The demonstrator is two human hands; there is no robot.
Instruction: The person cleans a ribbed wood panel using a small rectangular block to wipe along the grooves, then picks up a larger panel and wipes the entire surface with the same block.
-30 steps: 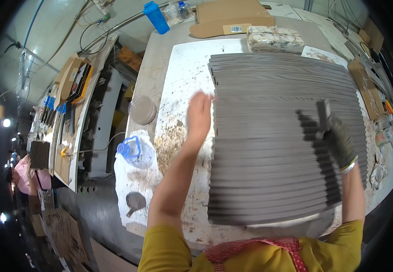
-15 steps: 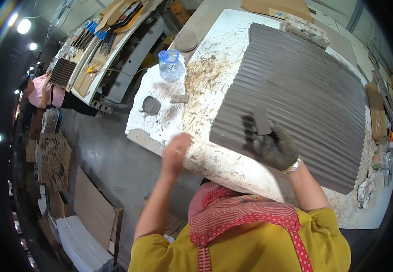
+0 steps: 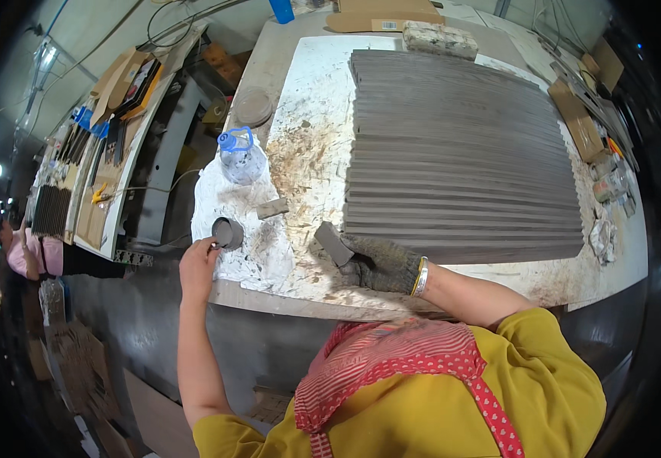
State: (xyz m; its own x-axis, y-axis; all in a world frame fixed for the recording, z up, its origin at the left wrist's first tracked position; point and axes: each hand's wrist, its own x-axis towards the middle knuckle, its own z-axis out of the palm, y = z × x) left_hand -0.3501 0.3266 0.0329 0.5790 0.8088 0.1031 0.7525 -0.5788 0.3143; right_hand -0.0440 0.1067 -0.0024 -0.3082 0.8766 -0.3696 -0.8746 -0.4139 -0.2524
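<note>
My left hand (image 3: 197, 271), bare, has its thumb and fingers closed at the near-left rim of a small dark round cup (image 3: 229, 233) with grey contents. The cup rests on a stained white sheet (image 3: 207, 195). My right hand (image 3: 385, 265) wears a dark, dirty work glove and grips a small grey rectangular block (image 3: 333, 243), held tilted above the table beside the ridged stack. That wide grey stack of ridged strips (image 3: 460, 160) lies to the right of the block. Another small grey block (image 3: 272, 208) sits between the cup and the stack.
A clear jug with a blue handle (image 3: 240, 156) stands beyond the cup. A wrapped pale bundle (image 3: 441, 40) touches the stack's far edge. Cardboard (image 3: 574, 118) and a clear bottle (image 3: 611, 185) lie at right. At far left a person in pink (image 3: 33, 256) works at another bench.
My left hand has gone from the table's front edge to the dark cup. The right hand, still with its block, has moved left off the ridged stack. The view has turned.
</note>
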